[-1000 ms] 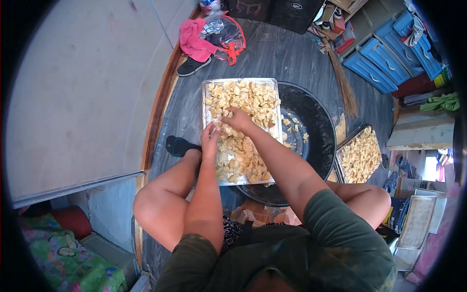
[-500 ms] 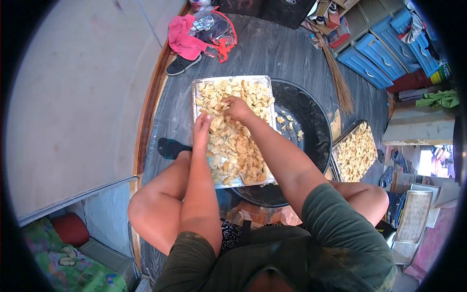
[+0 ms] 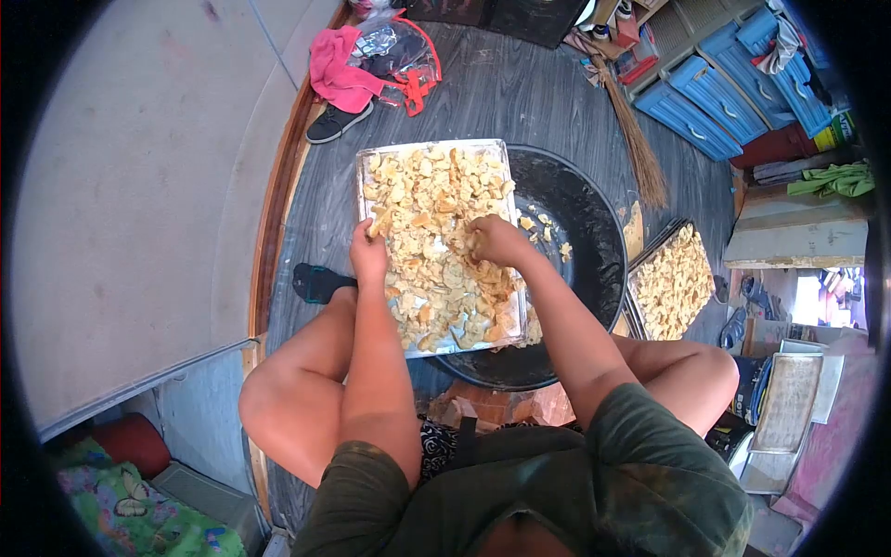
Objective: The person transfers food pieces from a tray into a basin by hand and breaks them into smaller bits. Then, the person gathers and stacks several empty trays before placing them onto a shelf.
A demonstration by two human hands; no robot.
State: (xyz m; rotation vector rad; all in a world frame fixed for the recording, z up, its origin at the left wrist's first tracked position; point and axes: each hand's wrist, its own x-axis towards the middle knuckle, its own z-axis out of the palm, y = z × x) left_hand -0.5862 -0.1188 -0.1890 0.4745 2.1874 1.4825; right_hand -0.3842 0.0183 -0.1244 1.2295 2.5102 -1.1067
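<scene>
From the head camera I look straight down at a seated person's bare knees and two forearms reaching away from me over a wood-grain floor. At far left lies a pale wall, and beyond the work a pink cloth (image 3: 336,70) and a dark shoe (image 3: 327,123) sit by the baseboard. The left hand (image 3: 368,252) rests at the left edge of a metal tray (image 3: 360,181), its fingers curled closed around one pale fried piece (image 3: 380,223) at that rim. The tray is heaped with fried pieces (image 3: 432,237); its long axis runs near to far, and its right side lies over the rim of a wide black pan (image 3: 594,278). The right hand (image 3: 497,241) is buried knuckles-up in the heap near the tray's right edge, fingers bent down into the pieces; I cannot tell whether it has closed on any. The heap lies directly under and between both hands, with most of it on the near side of the right hand, which is the hand closer to the pan. Both forearms run nearly parallel, elbows near my body, wrists bent downward. A few loose pieces lie inside the pan. Further right a second tray (image 3: 650,269) of similar pieces rests on the floor, a broom (image 3: 633,139) lies beyond it, and blue drawers (image 3: 715,93) stand at far right.
</scene>
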